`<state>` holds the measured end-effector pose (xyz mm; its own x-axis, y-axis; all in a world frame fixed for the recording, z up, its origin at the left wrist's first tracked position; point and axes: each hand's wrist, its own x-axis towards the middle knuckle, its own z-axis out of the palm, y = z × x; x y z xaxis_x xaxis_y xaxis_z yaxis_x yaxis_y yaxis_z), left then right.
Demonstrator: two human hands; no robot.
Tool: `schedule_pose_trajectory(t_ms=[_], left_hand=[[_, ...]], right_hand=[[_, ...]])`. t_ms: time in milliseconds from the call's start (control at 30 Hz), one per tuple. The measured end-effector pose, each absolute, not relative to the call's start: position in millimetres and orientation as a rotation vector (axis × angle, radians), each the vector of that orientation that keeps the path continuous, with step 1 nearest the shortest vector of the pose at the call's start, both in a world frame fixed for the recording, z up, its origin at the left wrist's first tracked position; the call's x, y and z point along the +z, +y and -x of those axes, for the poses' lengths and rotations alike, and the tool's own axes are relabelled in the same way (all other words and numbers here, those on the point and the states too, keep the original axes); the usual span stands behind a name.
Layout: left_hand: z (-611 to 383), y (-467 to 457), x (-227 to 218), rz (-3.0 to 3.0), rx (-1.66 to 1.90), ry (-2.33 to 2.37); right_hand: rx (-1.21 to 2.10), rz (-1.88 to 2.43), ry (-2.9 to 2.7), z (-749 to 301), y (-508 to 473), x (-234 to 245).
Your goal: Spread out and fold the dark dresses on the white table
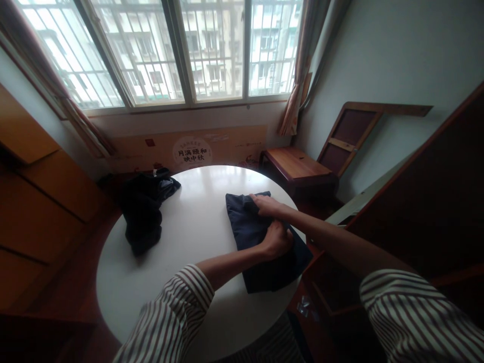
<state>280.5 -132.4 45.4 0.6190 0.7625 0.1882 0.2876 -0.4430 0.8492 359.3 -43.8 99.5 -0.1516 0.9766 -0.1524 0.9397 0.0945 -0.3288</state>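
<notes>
since dark blue cloth lies folded on right side of white table, you likely get soft, light, floppy stuff. left hand curls, pinching fold. right hand flat, pressing top edge. best hold: corners, folded edges.

A heap of dark clothes lies at the left edge of the round white table — behind it a barred window, curtains, and a low wooden bench in the corner.

Dark navy folded garment, flat at the white round table's right edge.
</notes>
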Motion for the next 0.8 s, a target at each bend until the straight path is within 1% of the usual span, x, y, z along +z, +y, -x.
schedule_pose_trajectory(t_ms=[233,333,500,600,633,700,767,800], left_hand=[[-288,-144,61,-2.019,0.662,0.839],[-297,-159,68,-2.038,0.545,0.809],[-282,-206,75,-2.231,0.383,0.416],[-245,-208,88,-2.291,0.446,0.26],[-230,-197,92,-2.304,0.503,0.287],[-199,-158,98,-2.315,0.643,0.49],[-170,-105,96,-2.266,0.724,0.886],[-156,-78,92,-2.208,0.726,1.132]], right_hand=[[0.645,1.919,-1.754,-399,-14,90],[0.727,1.91,-1.548,-417,-6,82],[0.742,1.869,-1.384,-431,-8,72],[0.669,1.878,-1.352,-437,-29,76],[0.606,1.901,-1.374,-440,-41,78],[0.462,1.989,-1.48,-445,-73,80],[0.403,2.093,-1.603,-448,-110,77],[0.431,2.135,-1.631,-450,-129,74]])
